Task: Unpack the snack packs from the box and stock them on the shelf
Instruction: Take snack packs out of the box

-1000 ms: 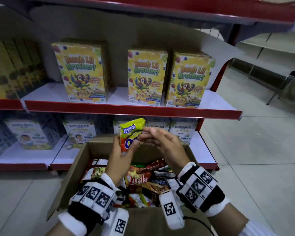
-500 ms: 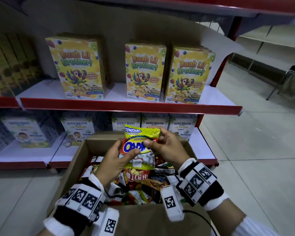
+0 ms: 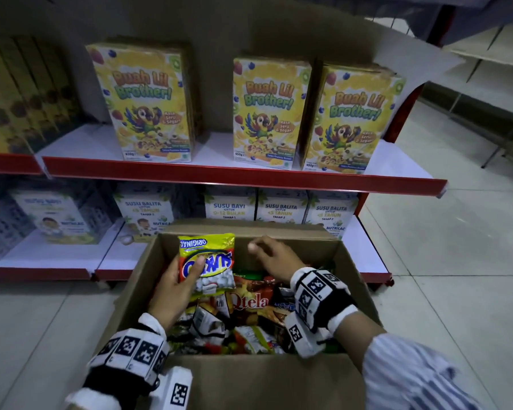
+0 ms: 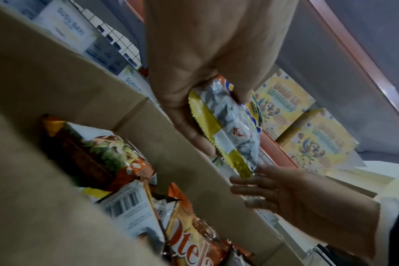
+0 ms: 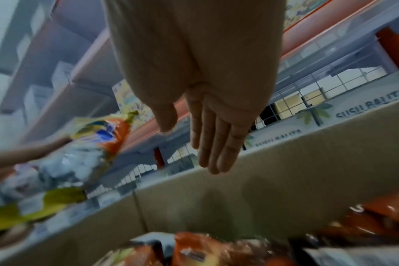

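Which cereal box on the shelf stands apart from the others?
The leftmost yellow cardboard cereal box: a wide gap separates it from the two right-hand boxes, which stand side by side.

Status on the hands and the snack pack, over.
Left hand grips the yellow snack pack above the box. Right hand open, empty. Cereal boxes occupy the shelf; gaps remain.

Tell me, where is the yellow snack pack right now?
In the head view, the left hand holds the yellow snack pack above the box, left of the right hand.

Both wrists wear black-and-white marker-tagged bands with white cuffs; a striped sleeve covers the right arm.
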### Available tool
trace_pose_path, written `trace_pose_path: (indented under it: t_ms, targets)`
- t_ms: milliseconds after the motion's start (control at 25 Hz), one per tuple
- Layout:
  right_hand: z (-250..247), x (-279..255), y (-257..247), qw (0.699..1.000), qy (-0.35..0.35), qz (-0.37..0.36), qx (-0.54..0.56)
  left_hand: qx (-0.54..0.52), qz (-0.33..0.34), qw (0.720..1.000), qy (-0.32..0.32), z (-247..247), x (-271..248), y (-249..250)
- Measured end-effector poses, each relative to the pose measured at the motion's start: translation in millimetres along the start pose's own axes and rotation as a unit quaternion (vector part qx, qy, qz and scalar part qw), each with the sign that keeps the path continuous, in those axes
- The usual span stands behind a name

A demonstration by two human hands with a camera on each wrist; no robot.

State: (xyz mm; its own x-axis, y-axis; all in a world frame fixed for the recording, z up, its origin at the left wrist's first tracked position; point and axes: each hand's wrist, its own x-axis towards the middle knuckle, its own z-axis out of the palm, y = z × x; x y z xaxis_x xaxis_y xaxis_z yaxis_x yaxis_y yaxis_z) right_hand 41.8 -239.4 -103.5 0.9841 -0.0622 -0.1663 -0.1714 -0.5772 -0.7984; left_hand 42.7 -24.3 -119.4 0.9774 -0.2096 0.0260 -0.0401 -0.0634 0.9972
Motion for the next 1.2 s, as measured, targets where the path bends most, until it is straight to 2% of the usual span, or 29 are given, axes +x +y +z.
trace_pose_path:
  t_ms: [80, 160, 200, 280, 400, 560, 680, 760, 840, 920, 1040, 1120, 1200]
  targets:
    - [5.0, 12.1, 16.0, 0.979, -0.082, 0.071, -0.175, 0.0, -0.011, 1.0, 0.012, -6.7, 1.9, -8.8]
    - [8.5, 20.0, 27.2, 0.933, -0.176, 0.122, -0.289, -0.002, -0.019, 1.0, 0.022, -12.1, 3.2, -15.3]
    - [8.9, 22.4, 31.2, 0.915, -0.205, 0.133, -0.32, -0.004, -0.022, 0.999, 0.025, -13.6, 4.1, -18.4]
    - [9.1, 24.9, 36.4, 0.901, -0.223, 0.136, -0.348, -0.008, -0.031, 0.999, 0.029, -15.2, 5.2, -21.5]
    - [8.6, 22.6, 43.3, 0.91, -0.214, 0.119, -0.335, -0.033, -0.061, 0.997, 0.03, -16.0, 4.2, -22.7]
    - [1.9, 21.5, 44.9, 0.944, -0.157, 0.108, -0.268, -0.054, -0.093, 0.994, -0.013, -16.0, 4.0, -23.6]
    - [-9.0, 16.0, 39.5, 0.969, -0.119, 0.088, -0.198, -0.037, -0.103, 0.994, 0.023, -18.4, 6.6, -25.0]
    - [-19.8, 6.7, 34.7, 0.991, -0.07, 0.068, -0.091, -0.017, -0.074, 0.996, 0.057, -23.5, 9.4, -22.5]
    - [-35.2, -3.4, 28.0, 0.997, -0.01, 0.051, 0.063, -0.021, -0.055, 0.996, 0.071, -30.7, 12.3, -18.9]
    - [-52.0, -11.0, 19.7, 0.981, 0.05, 0.043, 0.185, -0.049, -0.045, 0.993, 0.097, -34.7, 16.6, -15.9]
    - [-69.3, -17.6, 4.8, 0.935, 0.139, 0.028, 0.324, -0.129, -0.044, 0.981, 0.136, -34.1, 23.4, -7.4]
    - [-76.1, -19.7, -5.6, 0.9, 0.171, 0.019, 0.4, -0.14, -0.042, 0.982, 0.117, -30.7, 26.1, 1.1]
    - [-79.4, -20.6, -11.4, 0.888, 0.182, -0.001, 0.423, -0.124, -0.038, 0.989, 0.071, -28.4, 28.1, 8.1]
